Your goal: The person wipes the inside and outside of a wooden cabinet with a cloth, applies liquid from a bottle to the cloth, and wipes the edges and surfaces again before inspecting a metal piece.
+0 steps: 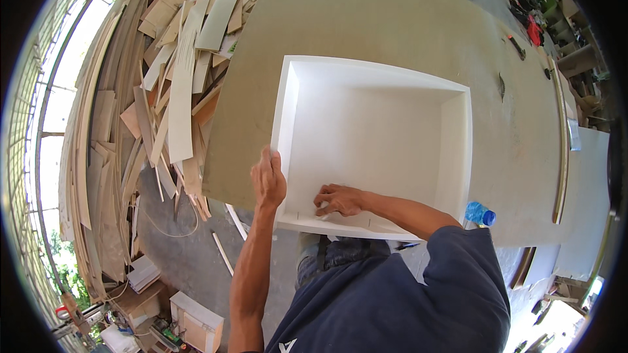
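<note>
A shallow white open-topped box [366, 137], like a drawer or cabinet carcass, sits at the near edge of the large worktable [248, 91]. At its left wall, my left hand [269, 176] grips the rim near the front corner. My right hand [339, 201] reaches over the near wall into the box, low in the near-left part. Its fingers are curled, and something small and pale seems to be under them, too hidden to name. Two thin dark upright marks, perhaps nails, show along the inside of the near wall.
A blue-tinted plastic bottle [481, 214] lies beside the box's near-right corner. Wood offcuts [190, 85] pile up left of the table. A tool with a dark and orange handle [517, 47] lies far right, near a long wooden strip [561, 150]. A small cabinet [196, 320] stands lower left.
</note>
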Available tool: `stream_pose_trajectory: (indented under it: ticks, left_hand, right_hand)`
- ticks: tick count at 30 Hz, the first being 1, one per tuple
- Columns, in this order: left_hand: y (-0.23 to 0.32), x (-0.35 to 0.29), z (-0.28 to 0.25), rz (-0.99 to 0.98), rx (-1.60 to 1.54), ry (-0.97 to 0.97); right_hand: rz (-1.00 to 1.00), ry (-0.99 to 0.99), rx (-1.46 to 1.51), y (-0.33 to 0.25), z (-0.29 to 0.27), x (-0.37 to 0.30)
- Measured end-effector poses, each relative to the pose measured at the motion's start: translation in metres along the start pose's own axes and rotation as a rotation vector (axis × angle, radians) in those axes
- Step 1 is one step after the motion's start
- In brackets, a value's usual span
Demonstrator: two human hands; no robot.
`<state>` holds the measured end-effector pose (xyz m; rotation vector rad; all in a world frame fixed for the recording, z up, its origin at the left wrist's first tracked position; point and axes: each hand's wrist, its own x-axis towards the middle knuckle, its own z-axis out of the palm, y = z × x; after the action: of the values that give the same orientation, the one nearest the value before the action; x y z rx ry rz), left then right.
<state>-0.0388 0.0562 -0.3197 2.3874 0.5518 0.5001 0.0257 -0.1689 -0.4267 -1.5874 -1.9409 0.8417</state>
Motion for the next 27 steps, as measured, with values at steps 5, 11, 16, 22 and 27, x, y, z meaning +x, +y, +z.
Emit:
stream_pose_trajectory:
  ticks: [5, 11, 16, 22, 27]
  left_hand:
    - [-0.007, -0.003, 0.007, 0.089, 0.017, 0.075]
    - [-0.001, 0.001, 0.003, -0.091, -0.048, -0.02]
    - [-0.009, -0.002, -0.003, -0.185, 0.014, -0.029]
    - [-0.005, 0.004, -0.006, -0.222, 0.082, -0.193]
    - [-0.026, -0.004, -0.011, -0.169, 0.077, -0.264]
  right_hand:
    - [0.106, -0.242, -0.032, 0.008, -0.016, -0.053]
    - [0.838, -0.17, -0.321, -0.046, -0.103, -0.121]
    - [0.736, 0.582, 0.211, -0.231, -0.152, -0.187]
    - [1.366, 0.786, 0.995, -0.321, 0.122, -0.275]
    - [1.646, 1.198, 0.92, -0.356, 0.308, -0.272]
